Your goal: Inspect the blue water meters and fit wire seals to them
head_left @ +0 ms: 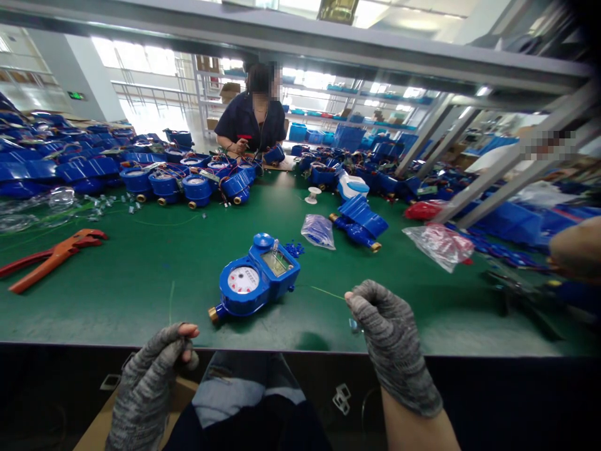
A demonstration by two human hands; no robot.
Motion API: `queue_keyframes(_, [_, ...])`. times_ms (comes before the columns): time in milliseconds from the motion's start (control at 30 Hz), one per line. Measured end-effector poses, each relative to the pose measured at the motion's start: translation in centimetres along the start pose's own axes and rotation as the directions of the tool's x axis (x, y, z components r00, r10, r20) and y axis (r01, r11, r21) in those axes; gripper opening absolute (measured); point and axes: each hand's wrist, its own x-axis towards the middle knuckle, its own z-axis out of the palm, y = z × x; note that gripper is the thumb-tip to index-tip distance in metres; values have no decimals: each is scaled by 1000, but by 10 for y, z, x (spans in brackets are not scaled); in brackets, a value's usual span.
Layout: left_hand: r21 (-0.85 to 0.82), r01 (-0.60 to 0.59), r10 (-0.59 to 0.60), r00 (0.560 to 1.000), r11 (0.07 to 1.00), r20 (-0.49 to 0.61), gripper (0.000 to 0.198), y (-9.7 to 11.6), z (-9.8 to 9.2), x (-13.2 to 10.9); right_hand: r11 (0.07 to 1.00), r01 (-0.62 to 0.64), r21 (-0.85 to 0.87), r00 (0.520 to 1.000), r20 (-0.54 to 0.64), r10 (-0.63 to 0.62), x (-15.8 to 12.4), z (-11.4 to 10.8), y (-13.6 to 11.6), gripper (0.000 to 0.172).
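While curling the gloved left hand at the green table's edge, too unclear to tell whether gripping anything, pinches a thin green line between thumb and finger of the right hand. Has a blue meter lying face up between and beyond both hands, before a clear bag and a second meter. Past crowded blue meters, faces a co-worker.
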Motion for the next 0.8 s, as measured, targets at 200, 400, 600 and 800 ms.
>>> queue_keyframes(200, [-157,82,-86,996,984,-20,33,-1,3,6,997,24,-73,998,51,-20,4,-2,-11,28])
queue_keyframes(400, [-134,89,-98,993,987,-63,35,0,7,7,993,29,-110,998,51,-24,4,-2,-13,28])
queue_keyframes(600, [-82,117,-125,987,990,-98,42,1,7,2,995,22,-101,998,53,-17,6,-4,-16,27])
queue_keyframes(800, [-91,166,-176,976,982,-125,42,-1,16,1,973,88,-213,988,144,-58,9,3,-12,32])
